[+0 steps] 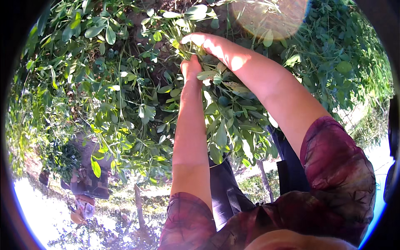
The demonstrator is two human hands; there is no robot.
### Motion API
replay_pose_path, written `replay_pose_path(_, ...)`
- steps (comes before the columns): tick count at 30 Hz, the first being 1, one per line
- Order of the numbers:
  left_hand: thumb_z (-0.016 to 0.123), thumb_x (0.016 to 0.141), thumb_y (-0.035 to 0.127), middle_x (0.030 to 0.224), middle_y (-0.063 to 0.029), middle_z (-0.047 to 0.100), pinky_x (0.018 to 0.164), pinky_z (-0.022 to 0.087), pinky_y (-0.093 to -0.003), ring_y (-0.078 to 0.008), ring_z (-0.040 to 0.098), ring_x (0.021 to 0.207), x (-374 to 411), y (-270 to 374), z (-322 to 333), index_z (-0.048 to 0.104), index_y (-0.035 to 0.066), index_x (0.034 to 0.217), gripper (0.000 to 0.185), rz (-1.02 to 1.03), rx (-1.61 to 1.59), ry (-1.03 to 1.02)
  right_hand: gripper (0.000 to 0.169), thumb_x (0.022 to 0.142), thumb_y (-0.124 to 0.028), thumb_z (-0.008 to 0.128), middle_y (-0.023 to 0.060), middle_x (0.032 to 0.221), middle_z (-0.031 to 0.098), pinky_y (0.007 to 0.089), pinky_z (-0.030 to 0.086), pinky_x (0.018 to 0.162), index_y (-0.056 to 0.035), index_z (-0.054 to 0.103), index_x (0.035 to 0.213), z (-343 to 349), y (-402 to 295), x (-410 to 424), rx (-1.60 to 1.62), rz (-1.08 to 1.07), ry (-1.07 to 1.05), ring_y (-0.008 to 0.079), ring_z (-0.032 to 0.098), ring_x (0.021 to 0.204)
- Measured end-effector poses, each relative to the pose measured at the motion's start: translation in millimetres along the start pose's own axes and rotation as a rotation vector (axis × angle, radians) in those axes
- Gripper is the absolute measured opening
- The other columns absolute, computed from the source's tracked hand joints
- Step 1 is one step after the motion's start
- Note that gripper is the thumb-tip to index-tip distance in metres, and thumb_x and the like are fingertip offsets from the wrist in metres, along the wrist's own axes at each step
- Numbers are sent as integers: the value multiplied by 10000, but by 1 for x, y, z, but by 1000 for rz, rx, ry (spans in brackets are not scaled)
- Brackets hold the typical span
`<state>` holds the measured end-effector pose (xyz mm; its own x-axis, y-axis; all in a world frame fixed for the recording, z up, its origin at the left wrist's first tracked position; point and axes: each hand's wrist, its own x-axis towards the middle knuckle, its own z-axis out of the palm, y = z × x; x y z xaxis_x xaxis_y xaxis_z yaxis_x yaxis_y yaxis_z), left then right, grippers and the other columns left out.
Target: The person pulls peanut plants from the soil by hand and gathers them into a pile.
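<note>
My left hand (191,67) is closed around a bunch of green stems (187,51) at the upper middle of the view. Just beyond it, my right hand (198,40) curls over the same bunch from the right, its fingers partly hidden by leaves and blurred by bright sun. From the hands a thick spray of oval-leaved foliage (222,131) spreads back between my forearms towards my trousers. Dense leafy plants (125,84) surround both hands on the left and beyond. Where the stems meet the soil cannot be made out.
Brown soil (137,23) shows between the plants at the top. More foliage (337,56) grows on the right. Towards the lower left, upside down, another person (87,187) stands by the plants. Wooden posts (139,206) and a second post (265,179) rise behind me.
</note>
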<state>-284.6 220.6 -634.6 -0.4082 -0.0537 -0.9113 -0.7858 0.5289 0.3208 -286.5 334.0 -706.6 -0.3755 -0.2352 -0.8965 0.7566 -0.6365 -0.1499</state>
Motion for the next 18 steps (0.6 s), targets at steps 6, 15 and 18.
replay_pose_path(6, 631, 823, 247, 996, -252, 666, 774, 501, -434, -335, 656, 866, 0, 2, -5, 597, -103, 1083, 437, -47, 25, 6, 653, 799, -394, 739, 167, 1421, 484, 440, 364, 1047, -54, 551, 1324, 18, -8, -9, -193, 43, -21, 290, 466, 1257)
replay_pose_path(15, 597, 847, 362, 1000, -219, 688, 831, 510, -390, -314, 670, 947, 14, 28, 19, 660, -80, 1017, 478, 105, 474, 62, 446, 911, -454, 616, 67, 1163, 663, 370, 423, 937, -87, 675, 1159, -1, -16, 38, -297, -107, 97, 214, 582, 1051)
replay_pose_path(18, 565, 849, 327, 970, -233, 689, 807, 505, -407, -321, 677, 893, 13, 29, 24, 657, -102, 985, 460, 119, 329, -36, 585, 879, -571, 595, 89, 1188, 656, 372, 433, 928, -70, 669, 1171, -3, -27, 29, -555, -47, 366, 221, 593, 1043)
